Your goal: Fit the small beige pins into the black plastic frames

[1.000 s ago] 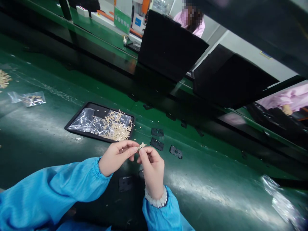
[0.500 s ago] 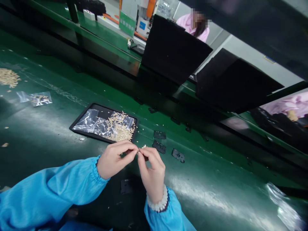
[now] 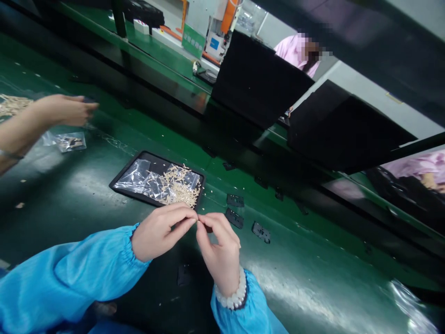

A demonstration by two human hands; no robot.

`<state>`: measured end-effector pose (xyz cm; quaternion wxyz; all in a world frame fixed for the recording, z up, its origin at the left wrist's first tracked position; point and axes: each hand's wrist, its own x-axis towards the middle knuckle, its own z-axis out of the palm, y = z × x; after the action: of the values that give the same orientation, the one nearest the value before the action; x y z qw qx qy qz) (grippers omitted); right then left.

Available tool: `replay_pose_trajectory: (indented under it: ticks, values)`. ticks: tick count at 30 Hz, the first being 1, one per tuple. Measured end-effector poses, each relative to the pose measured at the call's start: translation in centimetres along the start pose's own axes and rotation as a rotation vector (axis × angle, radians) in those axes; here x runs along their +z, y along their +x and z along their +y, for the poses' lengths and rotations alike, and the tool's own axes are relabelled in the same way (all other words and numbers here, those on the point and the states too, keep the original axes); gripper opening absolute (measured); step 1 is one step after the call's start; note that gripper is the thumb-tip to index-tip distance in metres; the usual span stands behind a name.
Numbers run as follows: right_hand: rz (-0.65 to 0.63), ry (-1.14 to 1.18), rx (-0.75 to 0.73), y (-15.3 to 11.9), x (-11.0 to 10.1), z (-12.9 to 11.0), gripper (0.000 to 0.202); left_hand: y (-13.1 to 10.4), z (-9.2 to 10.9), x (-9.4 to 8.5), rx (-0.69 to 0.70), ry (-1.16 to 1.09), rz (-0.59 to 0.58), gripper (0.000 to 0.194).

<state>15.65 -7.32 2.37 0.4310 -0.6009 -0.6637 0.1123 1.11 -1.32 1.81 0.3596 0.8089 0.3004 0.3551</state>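
Note:
My left hand (image 3: 162, 232) and my right hand (image 3: 220, 246) meet fingertip to fingertip just below a black tray (image 3: 130, 194). Both are closed in a pinch; whatever lies between the tips is too small to make out. Inside the tray are clear plastic bags (image 3: 135, 176) and a heap of small beige pieces (image 3: 182, 188). To the right of my hands, flat black parts (image 3: 235, 200) (image 3: 234, 218) (image 3: 261, 232) rest on the green table (image 3: 295, 273). Another dark part (image 3: 184, 274) sits below my fingers.
Another person's hand (image 3: 67, 110) reaches in at the left, near a beige pile (image 3: 14, 105) and a small bag (image 3: 70, 142). Black panels (image 3: 260, 79) stand behind the table. Clear plastic (image 3: 413, 306) lies at the lower right.
Another person's arm has come in at the left, its hand above the small bag. The view has shifted slightly. My two hands keep their pinch, fingertips together.

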Motion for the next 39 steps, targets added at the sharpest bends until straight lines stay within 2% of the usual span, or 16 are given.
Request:
replay_pose_trajectory:
  ticks: [3,6,11,14,16,18,21,24,27,31,35,37,39]
  values:
    - [0.022,-0.015,-0.009,0.4,0.3,-0.2,0.018,-0.1,-0.1,0.0,0.052,0.041,0.057,0.016]
    - [0.04,0.028,0.016,1.0,0.5,-0.1,0.015,-0.1,-0.1,0.0,-0.012,-0.022,0.086,0.015]
    - [0.057,0.12,0.214,2.7,0.8,1.9,0.01,0.6,-0.8,-0.7,-0.399,-0.321,0.114,0.017]
    - [-0.02,0.128,0.279,3.8,1.3,3.1,0.01,0.9,-2.0,-1.0,-0.541,-0.432,0.135,0.02]
    - [-0.124,0.11,0.211,4.4,1.7,3.4,0.009,1.0,-2.8,-0.9,-0.561,-0.458,0.149,0.022]
    - [-0.195,0.09,0.091,4.6,2.0,3.0,0.021,1.0,-3.3,-0.8,-0.563,-0.459,0.158,0.022]
    - [-0.122,0.069,-0.036,4.5,2.2,1.9,0.027,1.0,-3.5,-0.7,-0.552,-0.443,0.185,0.023]
    - [-0.038,0.021,-0.091,4.1,2.1,0.8,0.015,0.9,-3.2,-0.7,-0.502,-0.388,0.214,0.022]
    - [-0.075,-0.007,-0.107,3.7,2.1,0.5,0.012,0.7,-2.9,-0.7,-0.375,-0.271,0.234,0.018]
    - [-0.125,-0.006,-0.112,3.6,2.0,0.9,0.014,0.4,-3.1,-0.8,-0.057,0.005,0.247,0.014]
    - [-0.105,-0.072,-0.15,3.4,2.0,1.1,0.016,0.1,-3.6,-0.6,0.224,0.341,0.268,0.016]
    - [-0.072,-0.072,-0.132,3.3,2.3,0.9,0.017,0.1,-3.6,-0.4,0.289,0.458,0.269,0.016]
    - [-0.044,-0.008,-0.066,3.2,2.6,0.7,0.016,0.0,-3.5,-0.3,0.288,0.472,0.275,0.015]
